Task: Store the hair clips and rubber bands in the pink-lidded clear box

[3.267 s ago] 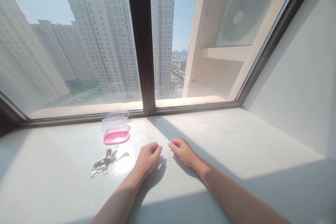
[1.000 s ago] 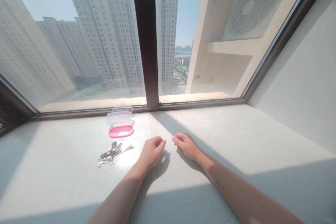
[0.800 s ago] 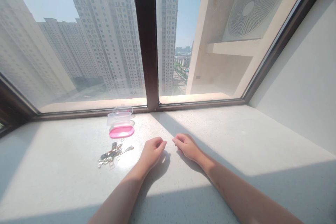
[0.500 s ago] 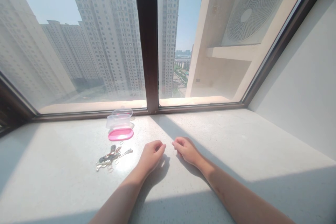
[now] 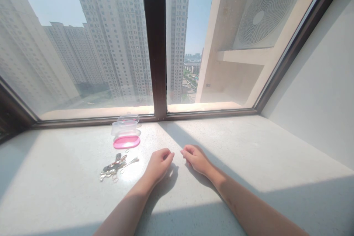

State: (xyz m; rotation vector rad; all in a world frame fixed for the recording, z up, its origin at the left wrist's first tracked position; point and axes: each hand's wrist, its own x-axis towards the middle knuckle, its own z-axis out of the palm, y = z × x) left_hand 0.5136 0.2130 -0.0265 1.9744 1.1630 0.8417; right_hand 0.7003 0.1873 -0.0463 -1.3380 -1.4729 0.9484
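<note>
My left hand point(image 5: 160, 161) rests on the pale windowsill, loosely closed, its thumb against the curled fingers and nothing visible in it. Facing it across a small gap, my right hand point(image 5: 196, 158) lies in the same loosely closed way, also with nothing showing. The hands do not touch. Left of my left hand is a small heap of keys and metal pieces point(image 5: 113, 169), with a few thin rings around it. Behind the heap lies a pink oval lid point(image 5: 126, 142). A clear plastic container point(image 5: 124, 128) stands just beyond the lid, near the window frame.
The speckled white sill point(image 5: 61, 191) spans the view, crossed by bands of sun and shadow. A dark window frame point(image 5: 159, 81) borders it at the back, and a white wall point(image 5: 315, 99) rises at the right. Tall buildings and a fan unit are outside the glass.
</note>
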